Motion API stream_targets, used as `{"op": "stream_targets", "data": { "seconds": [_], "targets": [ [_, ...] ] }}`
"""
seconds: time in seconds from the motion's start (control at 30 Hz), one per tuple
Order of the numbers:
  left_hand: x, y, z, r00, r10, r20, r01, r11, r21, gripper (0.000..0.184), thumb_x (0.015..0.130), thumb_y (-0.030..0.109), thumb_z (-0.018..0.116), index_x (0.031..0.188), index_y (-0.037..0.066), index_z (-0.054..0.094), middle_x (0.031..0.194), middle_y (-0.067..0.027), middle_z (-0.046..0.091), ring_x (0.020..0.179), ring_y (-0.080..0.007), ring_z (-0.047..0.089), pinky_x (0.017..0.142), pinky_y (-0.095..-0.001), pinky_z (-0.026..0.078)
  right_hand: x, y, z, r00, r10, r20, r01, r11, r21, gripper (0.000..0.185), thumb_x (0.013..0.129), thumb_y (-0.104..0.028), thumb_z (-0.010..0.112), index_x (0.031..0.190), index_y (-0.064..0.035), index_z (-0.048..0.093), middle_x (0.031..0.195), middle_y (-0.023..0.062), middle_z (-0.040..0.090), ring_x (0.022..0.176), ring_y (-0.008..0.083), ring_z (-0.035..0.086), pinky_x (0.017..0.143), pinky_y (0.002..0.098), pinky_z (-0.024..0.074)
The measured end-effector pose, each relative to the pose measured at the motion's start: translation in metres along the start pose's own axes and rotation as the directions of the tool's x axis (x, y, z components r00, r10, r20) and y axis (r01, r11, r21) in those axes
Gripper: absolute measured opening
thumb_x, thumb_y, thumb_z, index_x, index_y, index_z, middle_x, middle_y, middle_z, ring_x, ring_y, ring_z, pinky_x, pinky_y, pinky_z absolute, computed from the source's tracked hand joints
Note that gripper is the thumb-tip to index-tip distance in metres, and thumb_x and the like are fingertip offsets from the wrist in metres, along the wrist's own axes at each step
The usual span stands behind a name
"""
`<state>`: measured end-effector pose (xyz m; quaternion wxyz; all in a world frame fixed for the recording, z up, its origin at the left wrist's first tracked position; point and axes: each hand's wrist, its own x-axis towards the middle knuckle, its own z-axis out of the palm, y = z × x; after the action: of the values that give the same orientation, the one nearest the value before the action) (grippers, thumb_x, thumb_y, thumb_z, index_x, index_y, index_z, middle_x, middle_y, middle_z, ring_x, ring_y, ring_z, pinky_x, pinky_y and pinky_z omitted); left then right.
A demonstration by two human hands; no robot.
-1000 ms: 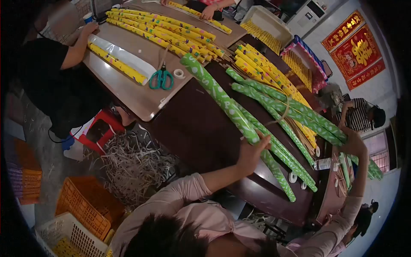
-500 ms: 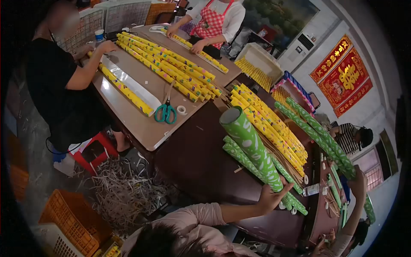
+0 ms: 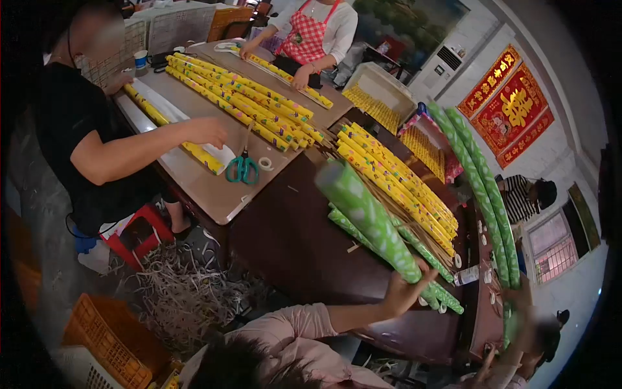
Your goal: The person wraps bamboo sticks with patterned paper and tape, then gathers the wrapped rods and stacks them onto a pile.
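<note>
My left hand (image 3: 408, 293) is wrapped round the lower end of a thick green patterned roll (image 3: 369, 217), whose open far end is tilted up toward the camera. At the right, my right hand (image 3: 517, 297), blurred, grips two long green rolls (image 3: 483, 188) near their lower part; they stand steeply upward. More green rolls (image 3: 353, 228) lie on the dark table (image 3: 278, 246) under the thick roll. Beside them is a pile of yellow patterned rolls (image 3: 402, 188).
A co-worker in black handles a yellow roll (image 3: 204, 155) near green-handled scissors (image 3: 242, 168) and tape (image 3: 265, 163). Another wears a checked apron (image 3: 304, 35). Orange crate (image 3: 107, 337), red stool (image 3: 133, 243) and paper strips (image 3: 188, 292) are at lower left.
The two green rolls in my right hand have swung more upright. The thick roll in my left hand has shifted slightly left. The co-worker in black has reached an arm along the yellow roll.
</note>
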<state>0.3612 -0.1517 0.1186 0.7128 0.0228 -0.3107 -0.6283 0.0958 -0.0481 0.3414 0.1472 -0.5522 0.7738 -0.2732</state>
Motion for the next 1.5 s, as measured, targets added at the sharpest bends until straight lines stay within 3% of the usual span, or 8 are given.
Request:
{"op": "stream_targets", "data": {
  "seconds": [0.1,0.27,0.5,0.63,0.67,1.23,1.4,1.5],
  "targets": [
    [0.017,0.008,-0.031,0.969,-0.244,-0.048,0.215,0.917,-0.336,0.032,0.092,0.018,0.067,0.117,0.002,0.055,0.107,-0.0103,0.062,0.098,-0.0214,0.064,0.086,-0.0358,0.053,0.005,-0.009,0.044,0.971,-0.038,0.236,0.049,0.998,-0.043,0.066,0.069,-0.009,0.084,0.129,0.0001,0.055,0.114,0.0118,0.065,0.093,0.0179,0.064,0.074,0.0346,0.0546],
    [0.030,0.035,-0.086,0.902,-0.413,0.126,0.428,0.816,-0.389,0.071,0.099,0.042,0.046,0.154,0.016,0.010,0.158,-0.0161,0.009,0.143,-0.0367,0.023,0.110,-0.0566,0.038,0.019,-0.008,0.150,0.829,0.018,0.559,-0.154,0.968,0.197,0.073,0.070,-0.006,0.084,0.134,-0.0017,0.051,0.122,0.0103,0.061,0.108,0.0196,0.059,0.090,0.0370,0.0501],
    [0.027,0.027,-0.126,0.803,-0.595,-0.037,0.507,0.714,-0.482,0.052,0.099,0.033,0.052,0.140,0.005,0.038,0.134,-0.0136,0.050,0.123,-0.0308,0.052,0.103,-0.0485,0.045,0.022,-0.023,0.229,0.620,0.049,0.783,-0.256,0.956,0.143,0.079,0.078,-0.005,0.078,0.146,-0.0048,0.037,0.140,0.0101,0.048,0.131,0.0203,0.041,0.108,0.0335,0.0336],
    [0.034,0.033,-0.135,0.799,-0.597,0.068,0.540,0.664,-0.517,0.058,0.093,0.020,0.059,0.143,0.003,0.035,0.137,-0.0155,0.049,0.127,-0.0323,0.049,0.104,-0.0514,0.043,0.021,-0.020,0.246,0.573,-0.166,0.802,0.011,0.981,0.195,0.079,0.082,-0.010,0.076,0.149,-0.0074,0.033,0.142,0.0082,0.046,0.126,0.0198,0.045,0.103,0.0336,0.0372],
    [0.037,0.037,-0.134,0.812,-0.578,0.088,0.530,0.665,-0.527,0.060,0.092,0.020,0.059,0.143,0.002,0.034,0.139,-0.0152,0.047,0.128,-0.0330,0.047,0.105,-0.0526,0.042,0.019,-0.022,0.242,0.495,0.112,0.862,-0.396,0.912,0.108,0.077,0.088,-0.016,0.072,0.151,-0.0082,0.029,0.144,0.0089,0.042,0.126,0.0186,0.044,0.103,0.0338,0.0372],
    [0.039,0.040,-0.141,0.814,-0.547,0.198,0.544,0.596,-0.591,0.087,0.081,0.020,0.067,0.152,0.007,0.017,0.150,-0.0182,0.033,0.138,-0.0409,0.033,0.107,-0.0600,0.037,0.009,0.021,0.295,0.312,-0.119,0.942,-0.631,0.715,0.300,0.075,0.095,-0.034,0.061,0.152,-0.0069,0.020,0.146,0.0091,0.040,0.133,0.0212,0.039,0.108,0.0390,0.0336],
    [0.038,0.045,-0.142,0.785,-0.602,0.144,0.557,0.585,-0.589,0.076,0.079,0.006,0.065,0.146,0.004,0.029,0.143,-0.0157,0.043,0.131,-0.0329,0.044,0.100,-0.0503,0.048,0.028,-0.004,0.288,0.063,0.108,0.992,-0.547,0.835,-0.056,0.070,0.100,-0.039,0.050,0.152,-0.0059,0.018,0.150,0.0096,0.035,0.137,0.0207,0.034,0.109,0.0390,0.0324],
    [0.039,0.048,-0.140,0.767,-0.630,0.122,0.577,0.592,-0.562,0.074,0.077,0.003,0.064,0.144,0.003,0.032,0.142,-0.0152,0.044,0.125,-0.0320,0.050,0.099,-0.0505,0.049,0.069,-0.006,0.279,0.417,-0.080,0.905,-0.151,0.976,0.156,0.053,0.101,-0.043,0.044,0.133,-0.0009,0.047,0.121,0.0115,0.058,0.107,0.0235,0.056,0.090,0.0364,0.0471]
  ]
}}
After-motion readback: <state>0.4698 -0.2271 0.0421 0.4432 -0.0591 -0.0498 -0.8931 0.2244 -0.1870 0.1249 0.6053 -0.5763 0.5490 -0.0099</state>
